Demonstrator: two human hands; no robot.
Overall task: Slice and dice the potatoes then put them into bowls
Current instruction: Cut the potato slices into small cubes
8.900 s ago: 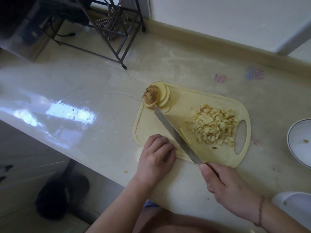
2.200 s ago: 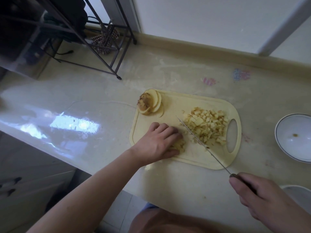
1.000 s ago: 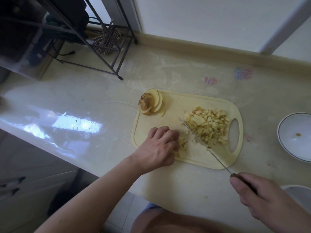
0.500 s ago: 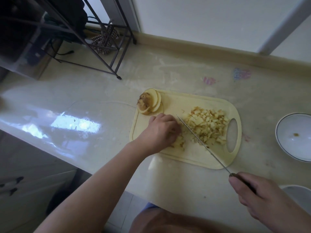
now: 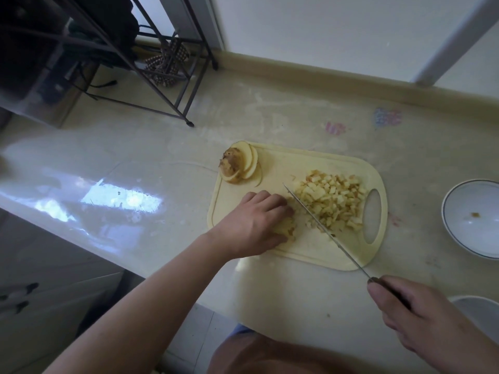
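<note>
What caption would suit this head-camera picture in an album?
Left hand holds potato strips on the board; right hand dices with a knife beside a diced pile.

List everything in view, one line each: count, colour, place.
Cutting board: one, pale yellow, on the counter.
Diced potato: one pile, yellowish, right half of board.
Potato slices: one stack, pale with a brown end piece, board's far left corner.
Knife: one, silver blade, dark handle, angled across the board.
Bowl: one, white, right of board.
Metal rack: one, black, far left.
Left hand: on potato pieces.
Right hand: grips knife handle.
</note>
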